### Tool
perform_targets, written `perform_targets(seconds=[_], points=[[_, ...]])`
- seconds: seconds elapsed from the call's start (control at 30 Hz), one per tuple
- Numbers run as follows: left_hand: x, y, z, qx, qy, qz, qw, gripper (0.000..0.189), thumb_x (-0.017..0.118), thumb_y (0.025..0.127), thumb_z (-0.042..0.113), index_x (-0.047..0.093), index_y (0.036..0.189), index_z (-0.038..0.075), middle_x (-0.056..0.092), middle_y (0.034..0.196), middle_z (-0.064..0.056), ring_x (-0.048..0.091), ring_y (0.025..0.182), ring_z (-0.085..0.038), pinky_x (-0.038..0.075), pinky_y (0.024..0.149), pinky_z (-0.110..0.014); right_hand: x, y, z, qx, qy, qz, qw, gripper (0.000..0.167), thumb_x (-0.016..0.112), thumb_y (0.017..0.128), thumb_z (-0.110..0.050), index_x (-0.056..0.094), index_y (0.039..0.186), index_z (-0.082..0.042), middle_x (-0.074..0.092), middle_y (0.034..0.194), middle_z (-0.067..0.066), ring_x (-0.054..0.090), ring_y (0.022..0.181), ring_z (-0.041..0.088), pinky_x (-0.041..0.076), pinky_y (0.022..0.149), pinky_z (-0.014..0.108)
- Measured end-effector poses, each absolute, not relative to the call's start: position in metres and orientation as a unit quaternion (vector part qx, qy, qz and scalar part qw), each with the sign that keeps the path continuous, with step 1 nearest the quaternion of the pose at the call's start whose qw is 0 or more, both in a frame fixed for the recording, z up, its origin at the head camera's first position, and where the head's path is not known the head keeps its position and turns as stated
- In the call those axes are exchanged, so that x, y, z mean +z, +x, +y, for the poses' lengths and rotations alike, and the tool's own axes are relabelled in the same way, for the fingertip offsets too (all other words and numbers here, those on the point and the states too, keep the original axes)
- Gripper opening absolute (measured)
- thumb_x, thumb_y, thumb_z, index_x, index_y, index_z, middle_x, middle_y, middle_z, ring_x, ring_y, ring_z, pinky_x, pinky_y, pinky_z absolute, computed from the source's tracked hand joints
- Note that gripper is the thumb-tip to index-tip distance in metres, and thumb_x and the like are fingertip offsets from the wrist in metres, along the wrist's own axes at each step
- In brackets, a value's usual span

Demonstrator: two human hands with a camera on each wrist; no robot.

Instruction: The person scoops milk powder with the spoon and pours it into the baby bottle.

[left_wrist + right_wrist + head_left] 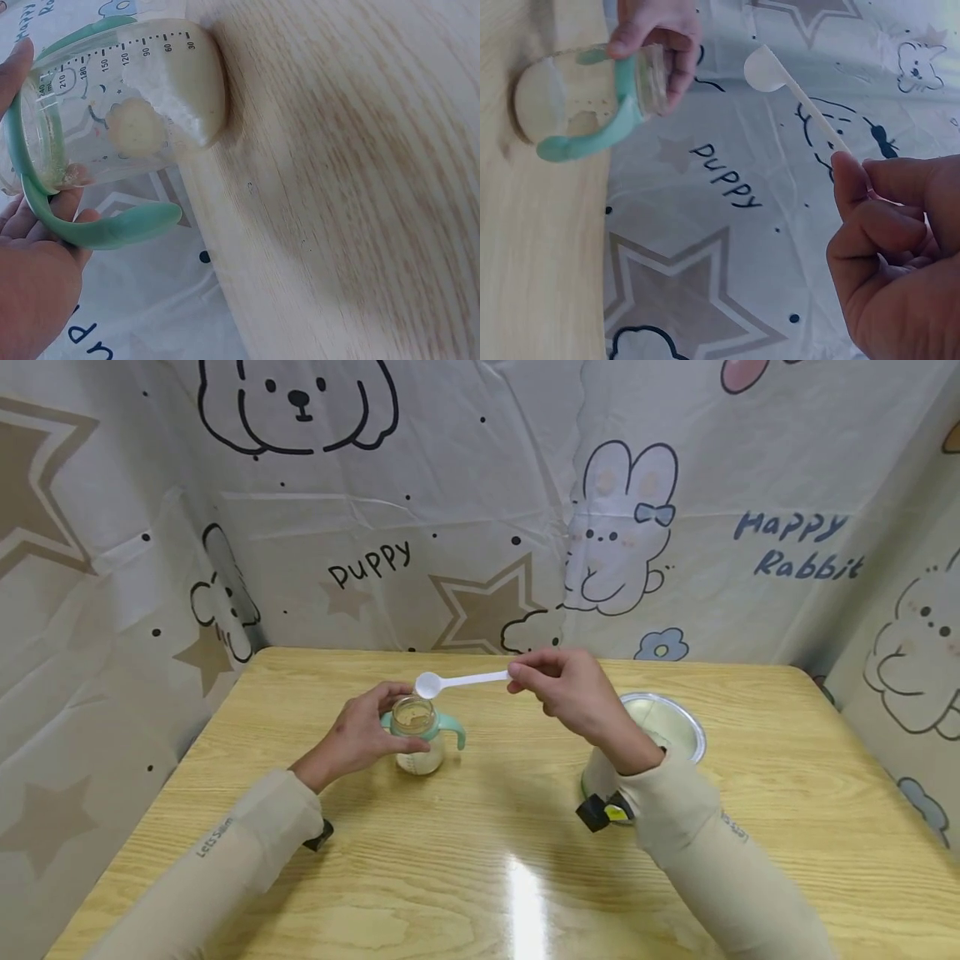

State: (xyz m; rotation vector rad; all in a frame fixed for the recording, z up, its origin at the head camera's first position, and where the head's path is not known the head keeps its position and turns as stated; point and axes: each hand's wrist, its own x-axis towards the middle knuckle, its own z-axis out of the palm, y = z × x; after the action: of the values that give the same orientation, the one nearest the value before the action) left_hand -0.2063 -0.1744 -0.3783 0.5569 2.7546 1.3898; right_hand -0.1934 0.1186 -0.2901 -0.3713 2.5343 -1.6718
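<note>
A clear baby bottle (420, 763) with a mint-green two-handled collar stands upright and uncapped on the table. White powder (196, 90) lies in its lower part, sloping to one side. My left hand (365, 727) grips the bottle round its neck, thumb in front and fingers behind. Between thumb and fingers my right hand (566, 689) pinches the end of a white measuring scoop (472, 678). The scoop's round bowl (766, 70) is level, just above and beside the bottle's open mouth; what is inside the bowl is too small to make out.
An open can (693, 727) with a silver rim stands at the right, partly hidden behind my right wrist and sleeve. The wooden table (420, 877) ends at a patterned cloth (465, 510) hanging at the back and both sides.
</note>
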Motion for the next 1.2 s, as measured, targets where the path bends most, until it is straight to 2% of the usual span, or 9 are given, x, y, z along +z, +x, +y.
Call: perform_targets(seconds=[0.27,0.6,0.87,0.97,1.1,1.2], points=[[-0.376,-0.205,-0.174,0.436,0.182,0.882,-0.003,0.080,0.093,0.071,0.019,0.051,0.137,0.000,0.059,0.134,-0.017,0.055,0.125,-0.038,0.047,0.102,-0.053,-0.274,-0.185,0.144,-0.567,-0.087,0.817,0.055,0.027,0.063,0.101,-0.023,0.069,0.114,0.000,0.071,0.088,0.001,0.039,0.056,0.007,0.039,0.053,0.019],[-0.378,-0.205,-0.174,0.432,0.185,0.883,-0.012,0.078,0.093,0.071,0.018,0.053,0.135,0.001,0.060,0.133,-0.017,0.056,0.124,-0.038,0.047,0.102,-0.054,-0.264,-0.175,0.184,-0.549,-0.065,0.833,0.035,0.037,0.064,0.100,-0.030,0.066,0.117,0.002,0.071,0.086,-0.004,0.042,0.059,0.008,0.037,0.052,0.019],[-0.379,-0.204,-0.176,0.436,0.184,0.881,-0.010,0.078,0.093,0.071,0.018,0.052,0.136,0.001,0.059,0.133,-0.018,0.055,0.125,-0.039,0.047,0.102,-0.055,-0.268,-0.168,0.214,-0.547,-0.050,0.835,0.027,0.039,0.064,0.100,-0.030,0.062,0.118,0.004,0.070,0.083,-0.009,0.043,0.059,0.009,0.038,0.052,0.020],[-0.379,-0.204,-0.176,0.436,0.185,0.881,-0.012,0.078,0.093,0.071,0.018,0.052,0.135,0.000,0.059,0.132,-0.018,0.055,0.125,-0.039,0.047,0.102,-0.055,-0.269,-0.165,0.225,-0.551,-0.044,0.833,0.023,0.036,0.064,0.100,-0.030,0.062,0.116,0.003,0.070,0.083,-0.009,0.044,0.059,0.010,0.039,0.052,0.020],[-0.378,-0.203,-0.177,0.436,0.183,0.881,-0.010,0.078,0.093,0.071,0.019,0.052,0.136,0.001,0.059,0.133,-0.018,0.055,0.125,-0.038,0.047,0.102,-0.055,-0.271,-0.161,0.238,-0.566,-0.039,0.824,0.016,0.019,0.065,0.099,-0.027,0.069,0.105,-0.010,0.070,0.083,-0.008,0.045,0.059,0.010,0.039,0.051,0.020],[-0.378,-0.203,-0.177,0.434,0.180,0.883,-0.010,0.078,0.093,0.071,0.018,0.052,0.136,0.001,0.059,0.133,-0.018,0.055,0.125,-0.038,0.047,0.102,-0.054,-0.274,-0.157,0.247,-0.556,-0.034,0.831,0.008,0.015,0.065,0.100,-0.027,0.070,0.103,-0.013,0.070,0.083,-0.007,0.046,0.060,0.009,0.040,0.051,0.019]])
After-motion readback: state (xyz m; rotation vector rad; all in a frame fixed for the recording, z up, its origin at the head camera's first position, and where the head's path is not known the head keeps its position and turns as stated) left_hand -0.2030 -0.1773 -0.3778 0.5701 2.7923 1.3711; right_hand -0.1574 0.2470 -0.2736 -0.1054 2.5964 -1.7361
